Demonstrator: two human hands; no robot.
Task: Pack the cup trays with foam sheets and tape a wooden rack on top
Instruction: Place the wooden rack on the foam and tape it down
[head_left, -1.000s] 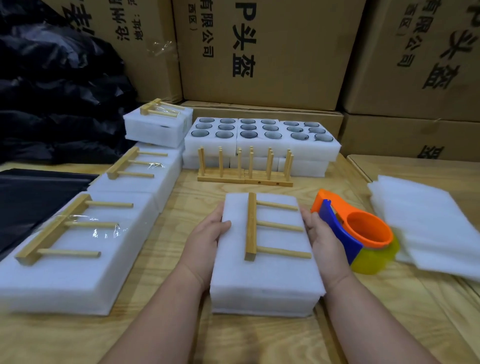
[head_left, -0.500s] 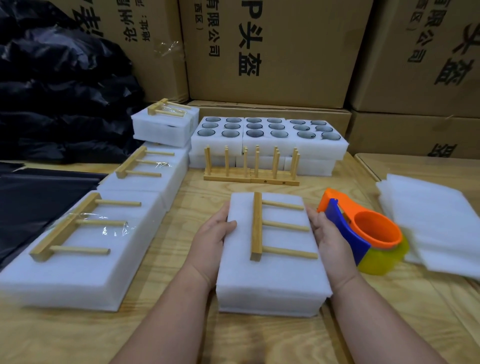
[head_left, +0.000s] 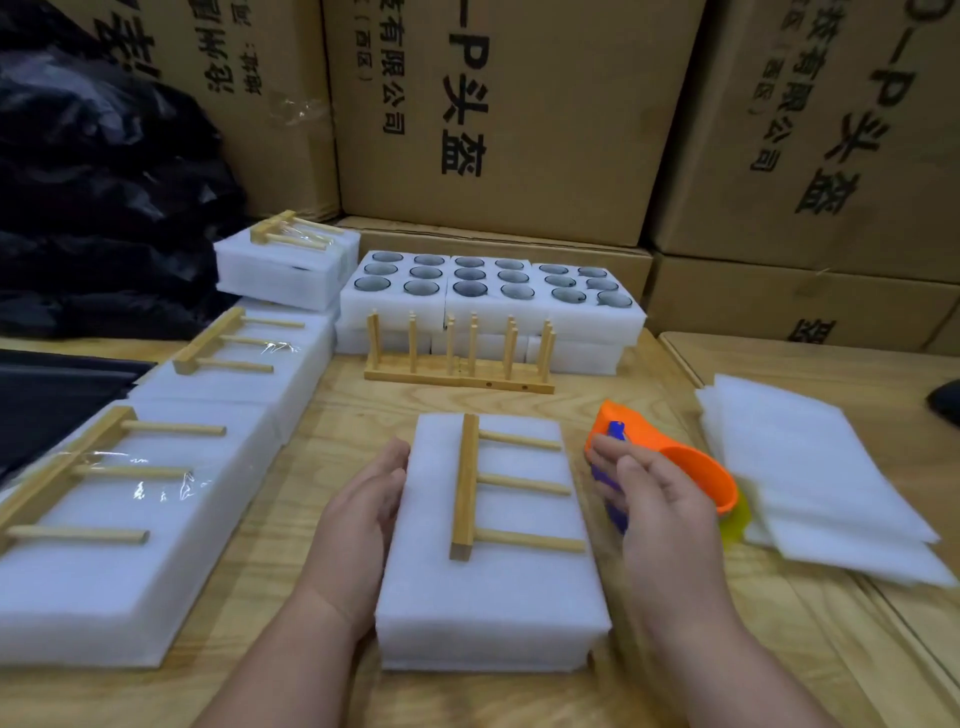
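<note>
- stacked cardboard boxes (head_left: 498, 104) with printed characters wall off the far side, and a plywood worktop (head_left: 332, 426) carries everything in front of them
- near the middle of the front edge sits a foam-wrapped pack (head_left: 493, 587), with a wooden rack (head_left: 467, 488) lying flat on its top, long bar running front to back and three pegs pointing right; no tape shows over it
- left hand (head_left: 363, 514) rests against the pack's left side, fingers straight and relaxed, holding nothing
- right hand (head_left: 654, 499) is off the pack, fingers loosely spread, just in front of the orange tape dispenser (head_left: 675, 462) that lies right of the pack; whether it touches it i cannot tell
- along the left edge lie finished packs (head_left: 104, 519) with racks under glossy clear tape, one more stacked at the far left
- at the far edge, open cup trays (head_left: 488, 291) show their cups, and an upright wooden rack (head_left: 457, 358) stands just in front of them
- loose foam sheets (head_left: 810, 478) pile at the right edge
- judging by this, the step in hand is taping: the pack is wrapped and the rack placed
- the next move calls for gripping the dispenser and drawing tape across the rack while the left hand keeps the pack and rack from shifting
</note>
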